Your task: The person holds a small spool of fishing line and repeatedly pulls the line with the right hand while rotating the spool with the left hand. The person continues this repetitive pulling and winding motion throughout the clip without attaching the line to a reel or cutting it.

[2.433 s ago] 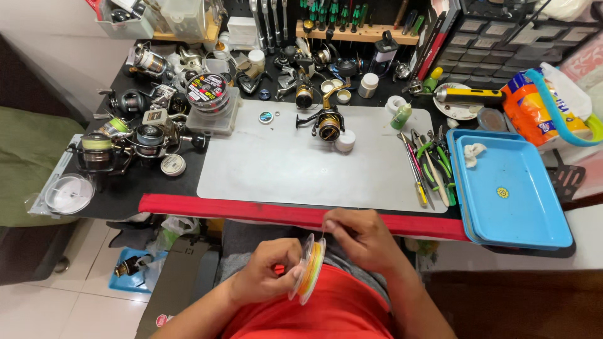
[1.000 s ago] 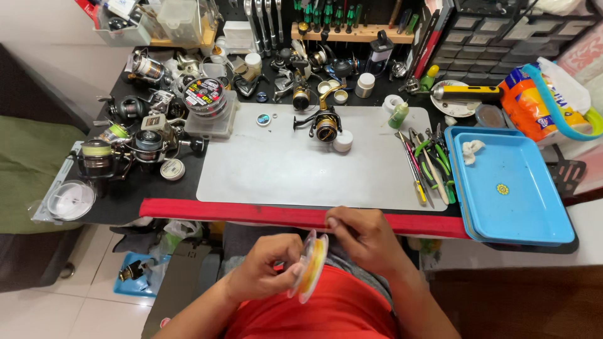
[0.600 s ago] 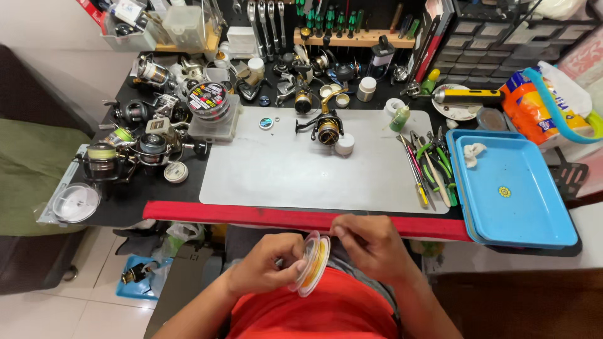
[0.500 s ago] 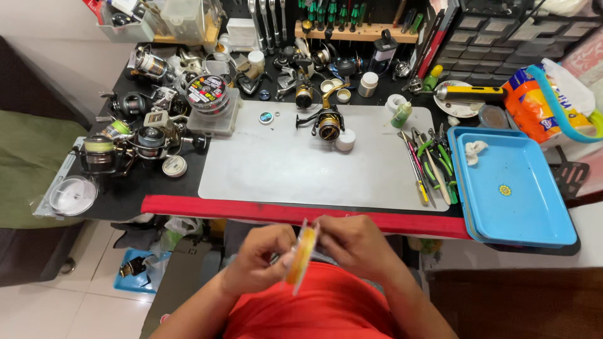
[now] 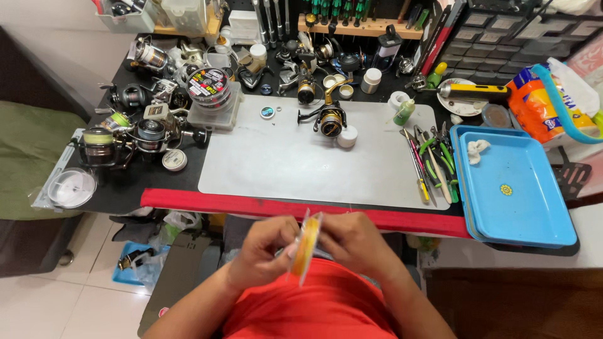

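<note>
- Spool of yellow line (image 5: pixel 306 247): a thin, flat disc seen edge-on, held between both hands just in front of the person's red shirt (image 5: pixel 314 301), below the red edge (image 5: pixel 251 205) of the counter and off its surface.
- Left hand (image 5: pixel 260 248): curled closed around the spool's left face, fingers bent in toward the rim; it carries the disc.
- Right hand (image 5: pixel 352 242): closed on the right face, fingertips bunched near the top rim as if picking at something fine. Whether a loose line end is pinched there is too small to tell.
- Doing this well, as I judge it: keep the left hand steady as the anchor and let the right fingertips do the fine work; a grip by the flat faces keeps the coils on the rim free.
- Risk: thin line springs off a spool easily, so light tension on any freed end would help.
- Grey mat (image 5: pixel 295 163) on the counter lies straight ahead, with a gold and black spinning reel (image 5: pixel 328 116) at its far edge, well apart from the hands.
- More reels (image 5: pixel 135 125) crowd the counter's left side; hand tools (image 5: pixel 430 160) lie beside a blue tray (image 5: pixel 534 207) on the right.
</note>
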